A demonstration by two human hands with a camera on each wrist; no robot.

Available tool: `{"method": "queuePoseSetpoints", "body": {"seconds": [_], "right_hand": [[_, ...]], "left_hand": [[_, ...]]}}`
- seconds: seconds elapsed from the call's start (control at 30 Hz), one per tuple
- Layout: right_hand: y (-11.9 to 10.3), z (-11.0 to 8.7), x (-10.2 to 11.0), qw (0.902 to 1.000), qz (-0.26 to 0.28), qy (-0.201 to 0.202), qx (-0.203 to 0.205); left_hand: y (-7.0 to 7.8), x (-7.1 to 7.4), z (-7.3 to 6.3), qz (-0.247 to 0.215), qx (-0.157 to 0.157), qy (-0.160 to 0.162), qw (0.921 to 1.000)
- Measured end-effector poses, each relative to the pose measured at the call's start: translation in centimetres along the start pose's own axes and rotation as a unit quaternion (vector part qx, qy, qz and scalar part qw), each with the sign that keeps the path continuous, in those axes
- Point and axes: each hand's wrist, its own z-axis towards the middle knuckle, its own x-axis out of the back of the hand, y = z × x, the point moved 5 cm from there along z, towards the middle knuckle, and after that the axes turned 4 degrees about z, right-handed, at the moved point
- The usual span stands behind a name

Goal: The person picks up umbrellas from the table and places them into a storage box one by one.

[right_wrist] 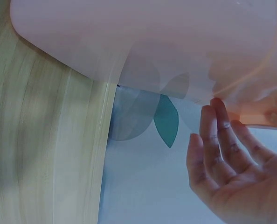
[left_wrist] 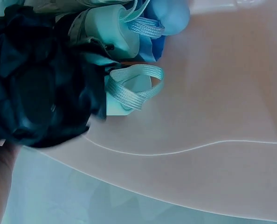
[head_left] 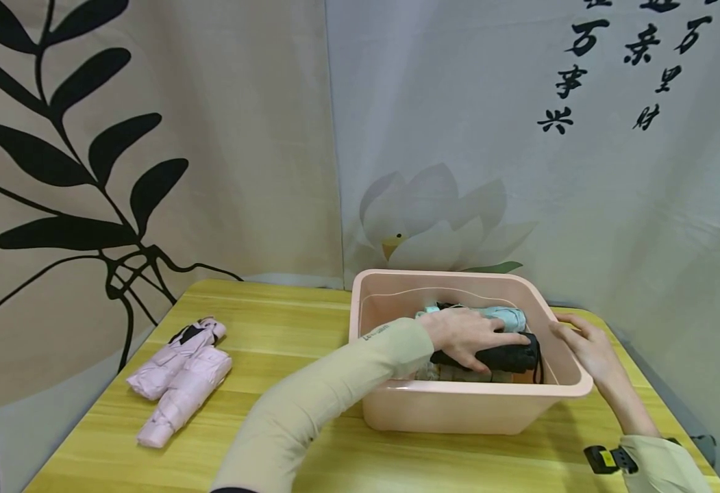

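Note:
My left hand reaches into a pink plastic bin and grips a black folded umbrella, thumb on the near side and fingers over the top. Black fabric fills the left of the left wrist view. Beside it lie pale turquoise and blue folded umbrellas, one handle with a woven strap. In the head view a light blue bundle shows behind the black one. My right hand is at the bin's right rim, its fingers extended, fingertips right at the outer wall.
Two pale pink folded umbrellas lie side by side on the left of the yellow wood-grain table. Behind the table hangs a printed cloth with leaves, a lotus and characters. The table's right edge is close to the right forearm.

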Motion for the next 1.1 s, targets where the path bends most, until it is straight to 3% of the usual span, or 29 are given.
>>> {"method": "queuePoseSetpoints", "body": {"seconds": [0.3,0.6,0.8,1.1], "right_hand": [[0.0,0.1,0.0,0.9998,0.007,0.017,0.010],[0.1,0.1,0.1,0.9999,0.003,0.011,0.005],[0.1,0.0,0.1,1.0000,0.006,0.003,-0.002],[0.1,0.0,0.1,0.9999,0.005,0.011,0.003]], "left_hand": [[-0.1,1.5,-0.2,0.012,-0.003,0.077,0.9969],[0.3,3.6,-2.1,0.019,0.004,0.103,0.9945],[0.6,4.9,-4.8,0.024,0.015,0.129,0.9913],[0.0,7.4,-9.9,-0.022,0.052,0.183,0.9814]]}}
